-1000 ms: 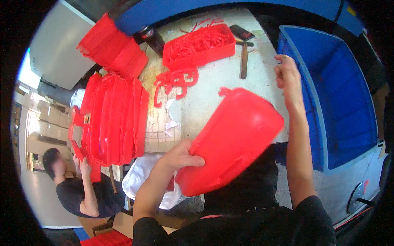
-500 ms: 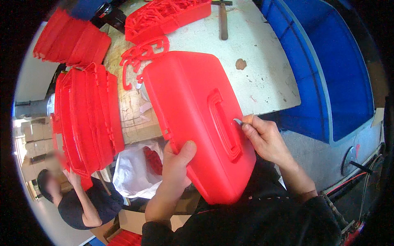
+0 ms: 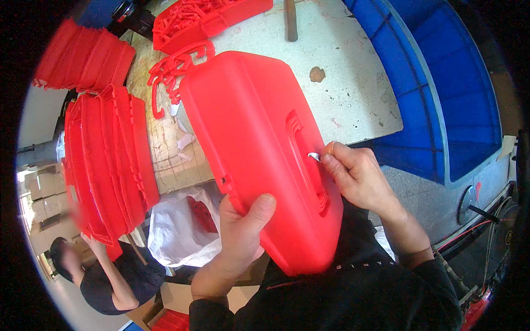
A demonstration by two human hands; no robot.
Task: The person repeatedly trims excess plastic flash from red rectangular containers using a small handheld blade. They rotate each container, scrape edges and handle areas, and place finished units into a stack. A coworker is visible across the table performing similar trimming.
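Note:
A large red plastic case [image 3: 243, 121] lies tilted in front of me, its lower end against my dark clothing. My left hand [image 3: 243, 229] grips its lower left edge, thumb on top and fingers hidden beneath. In my right hand [image 3: 359, 176] a small curved blade [image 3: 314, 156] is pinched between thumb and forefinger. Its tip is at the right edge of the handle recess [image 3: 306, 163] in the case; exact contact is hard to tell. A tan band [image 3: 330, 148] wraps a finger of that hand.
Red handles [image 3: 171, 69] and a red bin of red parts [image 3: 212, 25] lie on the worktable [image 3: 359, 83], near a hammer [image 3: 291, 25]. Nested red shells [image 3: 107, 160] stand left, beside a co-worker [image 3: 107, 278]. Below is a white bag [image 3: 176, 237]; a blue crate [image 3: 419, 99] stands right.
The whole view has shifted a little, with surroundings now higher and further left. The blade sits slightly higher along the recess edge. Both hands keep their hold.

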